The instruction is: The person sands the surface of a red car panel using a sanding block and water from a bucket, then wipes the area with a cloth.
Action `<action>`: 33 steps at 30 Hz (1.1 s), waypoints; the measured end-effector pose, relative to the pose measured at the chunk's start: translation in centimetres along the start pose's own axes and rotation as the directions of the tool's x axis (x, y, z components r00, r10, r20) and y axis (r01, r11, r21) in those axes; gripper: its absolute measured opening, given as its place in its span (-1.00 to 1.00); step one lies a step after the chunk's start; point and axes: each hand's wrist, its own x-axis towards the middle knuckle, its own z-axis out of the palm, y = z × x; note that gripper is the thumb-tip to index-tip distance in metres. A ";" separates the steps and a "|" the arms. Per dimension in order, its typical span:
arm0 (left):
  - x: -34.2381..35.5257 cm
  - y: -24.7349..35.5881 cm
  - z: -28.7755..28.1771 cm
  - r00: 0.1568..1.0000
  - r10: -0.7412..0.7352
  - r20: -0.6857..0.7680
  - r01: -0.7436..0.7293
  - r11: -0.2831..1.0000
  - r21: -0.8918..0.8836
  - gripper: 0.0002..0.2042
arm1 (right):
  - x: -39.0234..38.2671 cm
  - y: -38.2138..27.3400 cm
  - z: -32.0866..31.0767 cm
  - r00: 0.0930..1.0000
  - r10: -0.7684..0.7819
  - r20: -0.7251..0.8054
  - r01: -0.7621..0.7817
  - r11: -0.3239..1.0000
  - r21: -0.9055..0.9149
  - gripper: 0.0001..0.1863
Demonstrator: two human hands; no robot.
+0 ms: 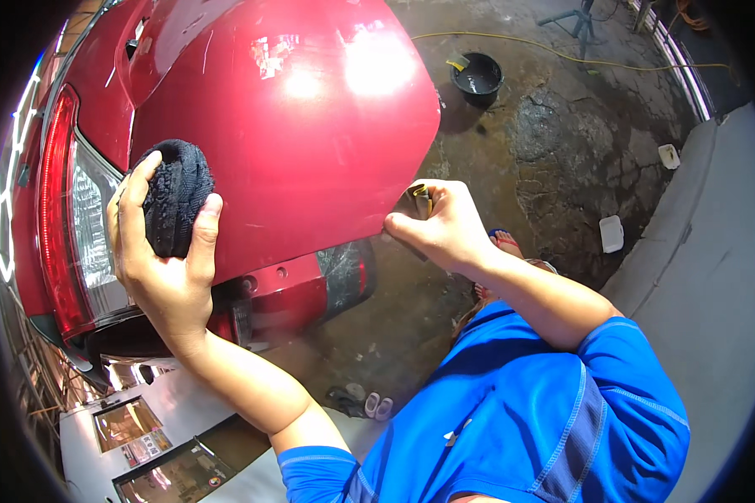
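My left hand (164,277) is closed round a thick dark textured pad (176,189), fingers on its left side and thumb on its right. The pad is over the glossy red car body panel (285,168), close to the tail light (80,226); whether it touches the paint I cannot tell. My right hand (440,222) is at the panel's lower right corner, thumb and fingers curled together. A small yellow and dark piece (422,201) shows between its fingers; its kind is unclear. Bright glare and a patchy whitish reflection lie on the paint.
Below the panel is the red and dark bumper (289,293). A black bucket (478,80) stands on the wet concrete floor, a yellow hose (545,52) behind it. White containers (612,234) lie near the pale wall (705,268) at right. Sandals (377,407) rest below.
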 end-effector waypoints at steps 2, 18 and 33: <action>0.2 0.2 0.1 1.000 0.000 0.000 0.000 1.000 0.002 -0.49 | -0.2 0.5 0.3 0.999 -0.032 -0.014 0.033 0.999 0.043 -0.76; 0.1 -0.1 0.0 1.000 0.027 0.006 -0.027 1.000 -0.008 -0.49 | 5.4 0.3 -8.0 0.651 -0.543 -0.531 0.335 0.833 -0.441 -0.69; 0.2 0.0 -0.2 1.000 0.008 0.014 -0.008 1.000 0.013 -0.50 | -4.2 3.8 1.5 0.837 -0.442 0.322 0.523 0.477 -0.707 -0.14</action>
